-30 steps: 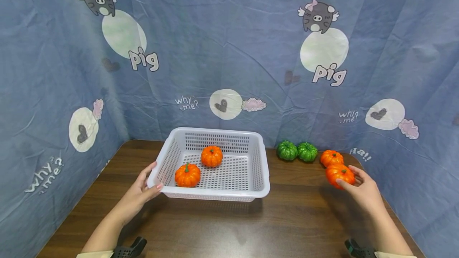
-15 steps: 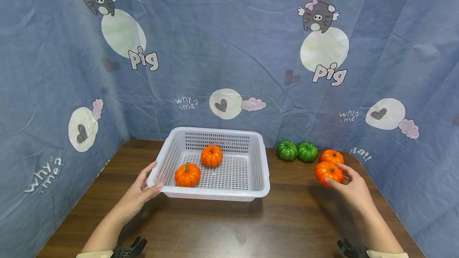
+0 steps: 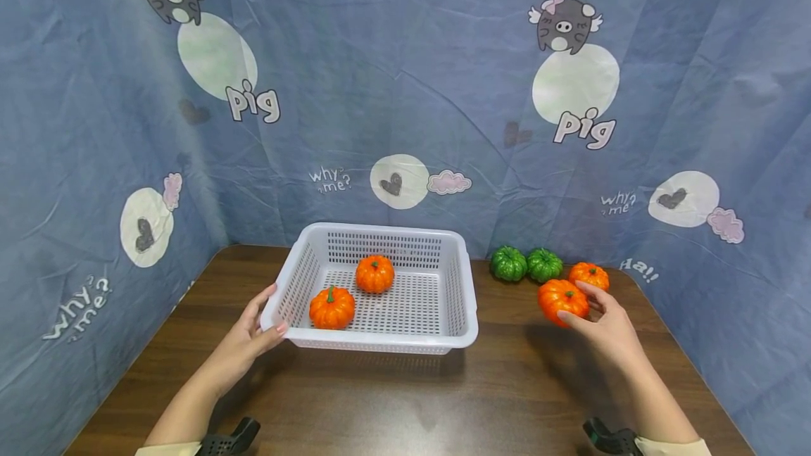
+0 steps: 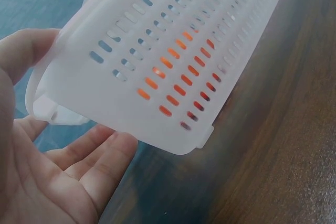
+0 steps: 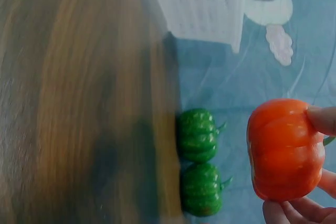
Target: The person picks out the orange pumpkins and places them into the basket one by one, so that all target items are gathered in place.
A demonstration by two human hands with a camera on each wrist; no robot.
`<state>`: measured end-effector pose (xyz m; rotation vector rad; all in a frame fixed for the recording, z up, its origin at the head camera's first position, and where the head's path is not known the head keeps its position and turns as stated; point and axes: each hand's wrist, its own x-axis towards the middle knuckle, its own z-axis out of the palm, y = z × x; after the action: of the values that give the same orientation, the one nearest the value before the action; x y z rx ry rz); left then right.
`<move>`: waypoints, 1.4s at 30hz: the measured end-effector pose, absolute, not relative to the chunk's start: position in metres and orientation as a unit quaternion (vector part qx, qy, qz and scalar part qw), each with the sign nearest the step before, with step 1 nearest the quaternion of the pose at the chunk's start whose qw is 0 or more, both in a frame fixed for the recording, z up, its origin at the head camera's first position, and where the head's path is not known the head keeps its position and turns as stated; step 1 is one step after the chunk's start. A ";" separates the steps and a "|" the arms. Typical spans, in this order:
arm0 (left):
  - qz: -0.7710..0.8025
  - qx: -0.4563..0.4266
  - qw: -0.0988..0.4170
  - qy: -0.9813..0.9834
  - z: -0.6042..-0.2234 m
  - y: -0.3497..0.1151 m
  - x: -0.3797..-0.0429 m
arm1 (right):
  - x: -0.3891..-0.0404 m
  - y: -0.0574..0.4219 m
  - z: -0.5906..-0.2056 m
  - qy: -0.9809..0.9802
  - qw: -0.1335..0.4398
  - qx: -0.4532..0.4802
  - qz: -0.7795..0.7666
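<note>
My right hand [image 3: 605, 329] grips a small orange pumpkin [image 3: 561, 302] by its sides, raised over the table with its green stem upward. In the right wrist view the thumb and fingers curl round this pumpkin [image 5: 286, 150]. My left hand [image 3: 250, 336] holds the left front corner of a white plastic basket [image 3: 380, 341]. Thumb over the rim and fingers beneath show in the left wrist view, where the basket wall [image 4: 105, 95] hides most of its contents. Inside the basket sit two orange pumpkins, one near the front left [image 3: 332, 309] and one farther back [image 3: 374, 275].
Two green pumpkins, one on the left [image 3: 509, 264] and one beside it [image 3: 544, 265], stand at the table's back edge. Another orange pumpkin [image 3: 589, 276] sits right of them, behind my right hand. A blue printed cloth [image 3: 405, 90] hangs round the brown wooden table [image 3: 380, 407].
My right hand has carried the orange pumpkin leftward, away from the one standing at the back right. The left hand and the basket have stayed put.
</note>
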<state>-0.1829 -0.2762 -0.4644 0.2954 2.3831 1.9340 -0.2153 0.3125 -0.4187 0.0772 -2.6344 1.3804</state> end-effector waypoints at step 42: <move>0.613 0.079 0.034 0.786 -0.463 -0.276 -0.183 | -0.226 0.226 -0.409 -0.861 0.083 0.160 0.475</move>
<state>-0.1830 -0.2757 -0.4631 0.2423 2.4159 1.8837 -0.2259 0.2256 -0.4089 0.4785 -2.5720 1.4190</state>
